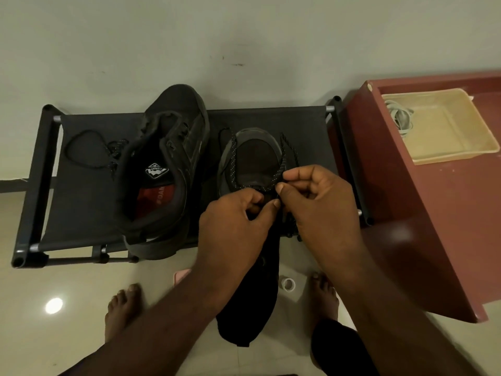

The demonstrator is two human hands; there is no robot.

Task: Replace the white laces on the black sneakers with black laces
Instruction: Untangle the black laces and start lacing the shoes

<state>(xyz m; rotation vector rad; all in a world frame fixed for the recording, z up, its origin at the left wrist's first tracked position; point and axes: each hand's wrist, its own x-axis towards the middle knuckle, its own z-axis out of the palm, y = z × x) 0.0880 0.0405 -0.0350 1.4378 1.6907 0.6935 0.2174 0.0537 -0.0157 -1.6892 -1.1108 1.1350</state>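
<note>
The taut black fabric rack (81,213) carries a toppled matte sneaker (173,147) and an upright sneaker (254,156). Right of the rack, a cream plastic tray (444,131) holds coiled white laces (401,119). Your left hand (230,223) and right hand (320,196) each pinch the upright sneaker's speckled black lace (231,156), grip tight.

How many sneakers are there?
2. Left sneaker lies tipped on the rack; right sneaker beside it, left hand gripping it, right hand pinching its black lace.

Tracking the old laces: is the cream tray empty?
Not empty: white laces lie coiled in the tray, at its far left corner.
</note>
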